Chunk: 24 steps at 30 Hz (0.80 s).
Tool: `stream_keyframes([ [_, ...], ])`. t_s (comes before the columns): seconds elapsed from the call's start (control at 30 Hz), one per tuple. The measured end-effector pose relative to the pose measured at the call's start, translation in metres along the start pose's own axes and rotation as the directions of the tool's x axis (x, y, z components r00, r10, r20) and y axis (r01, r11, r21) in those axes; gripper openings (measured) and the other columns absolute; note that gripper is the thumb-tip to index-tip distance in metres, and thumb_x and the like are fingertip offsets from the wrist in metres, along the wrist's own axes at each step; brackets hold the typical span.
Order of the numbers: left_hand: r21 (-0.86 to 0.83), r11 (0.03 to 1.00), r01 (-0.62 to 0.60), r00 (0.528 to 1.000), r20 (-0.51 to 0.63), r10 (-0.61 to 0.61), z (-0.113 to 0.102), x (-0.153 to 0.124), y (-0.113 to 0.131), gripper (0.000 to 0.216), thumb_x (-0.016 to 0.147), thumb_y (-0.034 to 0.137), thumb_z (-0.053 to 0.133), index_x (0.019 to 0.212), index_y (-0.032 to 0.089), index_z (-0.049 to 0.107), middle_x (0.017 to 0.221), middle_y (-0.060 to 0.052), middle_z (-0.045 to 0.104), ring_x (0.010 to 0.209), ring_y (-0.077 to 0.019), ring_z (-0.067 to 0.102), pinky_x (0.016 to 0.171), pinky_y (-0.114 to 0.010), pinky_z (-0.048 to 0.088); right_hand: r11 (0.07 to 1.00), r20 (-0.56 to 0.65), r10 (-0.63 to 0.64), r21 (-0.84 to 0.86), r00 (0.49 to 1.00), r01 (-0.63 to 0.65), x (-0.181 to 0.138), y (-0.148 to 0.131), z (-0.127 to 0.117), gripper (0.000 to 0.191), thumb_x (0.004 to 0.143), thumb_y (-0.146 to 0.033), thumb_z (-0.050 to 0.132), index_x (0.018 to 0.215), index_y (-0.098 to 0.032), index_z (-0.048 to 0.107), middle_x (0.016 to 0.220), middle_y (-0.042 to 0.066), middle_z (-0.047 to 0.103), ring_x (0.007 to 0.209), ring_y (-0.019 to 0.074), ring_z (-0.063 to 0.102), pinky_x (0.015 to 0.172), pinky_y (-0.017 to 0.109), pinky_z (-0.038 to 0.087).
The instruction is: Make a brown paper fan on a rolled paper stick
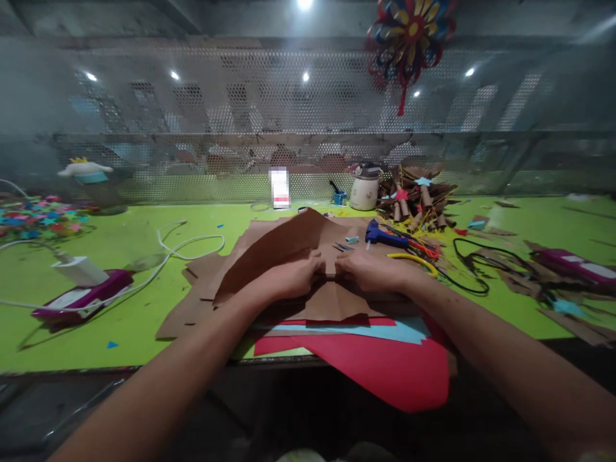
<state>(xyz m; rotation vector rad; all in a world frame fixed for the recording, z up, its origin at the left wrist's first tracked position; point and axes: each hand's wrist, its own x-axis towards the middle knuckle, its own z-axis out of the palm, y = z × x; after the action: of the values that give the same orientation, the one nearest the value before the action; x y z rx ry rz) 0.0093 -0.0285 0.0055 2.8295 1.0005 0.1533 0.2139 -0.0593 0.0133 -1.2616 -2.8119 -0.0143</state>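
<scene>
A large sheet of brown paper (274, 250) curves up on the left and folds down toward me in the middle. My left hand (305, 273) is closed on it near the fold, fingers curled. Close beside it, my right hand (360, 266) also has its fingers bent and pressed on the brown paper. Under the sheet lies a stack of more brown paper (183, 314). Red paper (385, 366) and light blue paper (385, 330) stick out below, over the table's front edge. Just beyond my right hand rest scissors (342, 246) and a blue glue gun (385, 235).
Purple power strips lie at left (86, 301) and right (577, 266), with a white cable (192, 247) and a black cable (474, 256) running across the green table. Behind stand a white jug (364, 187), a lit phone (280, 188) and a pile of brown paper rolls (418, 199).
</scene>
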Motion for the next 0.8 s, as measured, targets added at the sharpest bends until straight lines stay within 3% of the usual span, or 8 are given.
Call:
stream_keyframes([
  [0.07, 0.019, 0.998, 0.054, 0.998, 0.009, -0.054, -0.002, -0.004, 0.003, 0.018, 0.084, 0.027, 0.043, 0.096, 0.019, 0.054, 0.097, -0.006, 0.059, 0.074, -0.0159, 0.055, 0.066, -0.026, 0.039, 0.999, 0.008, 0.033, -0.035, 0.999, -0.033, -0.001, -0.002, -0.001, 0.01, 0.08, -0.016, 0.051, 0.08, -0.016, 0.061, 0.084, 0.008, 0.064, 0.071, 0.0161, 0.056, 0.055, 0.023, 0.03],
  [0.23, 0.084, 0.995, 0.048, 0.999, 0.008, -0.049, -0.005, -0.007, 0.006, 0.019, 0.086, 0.029, 0.041, 0.093, 0.018, 0.055, 0.097, -0.009, 0.06, 0.077, -0.0176, 0.056, 0.067, -0.027, 0.04, 0.991, 0.044, 0.052, -0.122, 0.998, -0.047, -0.003, -0.003, -0.003, 0.013, 0.08, -0.018, 0.051, 0.079, -0.015, 0.063, 0.079, 0.01, 0.066, 0.066, 0.0169, 0.057, 0.052, 0.025, 0.028],
  [0.53, 0.158, 0.987, 0.043, 0.999, -0.004, -0.043, -0.008, -0.007, 0.01, 0.018, 0.085, 0.026, 0.042, 0.086, 0.019, 0.057, 0.091, -0.008, 0.062, 0.077, -0.0181, 0.056, 0.068, -0.027, 0.04, 0.995, 0.04, 0.044, -0.09, 0.998, -0.04, -0.005, 0.0, -0.001, 0.012, 0.079, -0.014, 0.05, 0.08, -0.015, 0.062, 0.084, 0.01, 0.066, 0.072, 0.0184, 0.059, 0.056, 0.025, 0.033],
  [0.8, 0.221, 0.973, 0.061, 0.998, -0.007, -0.061, -0.013, -0.009, 0.016, 0.022, 0.085, 0.027, 0.038, 0.083, 0.019, 0.059, 0.092, -0.008, 0.059, 0.072, -0.0183, 0.056, 0.053, -0.025, 0.036, 0.998, 0.037, 0.024, -0.065, 0.999, -0.021, -0.008, -0.004, -0.003, 0.01, 0.077, -0.01, 0.052, 0.083, -0.016, 0.058, 0.087, 0.009, 0.063, 0.07, 0.0167, 0.056, 0.056, 0.024, 0.033],
])
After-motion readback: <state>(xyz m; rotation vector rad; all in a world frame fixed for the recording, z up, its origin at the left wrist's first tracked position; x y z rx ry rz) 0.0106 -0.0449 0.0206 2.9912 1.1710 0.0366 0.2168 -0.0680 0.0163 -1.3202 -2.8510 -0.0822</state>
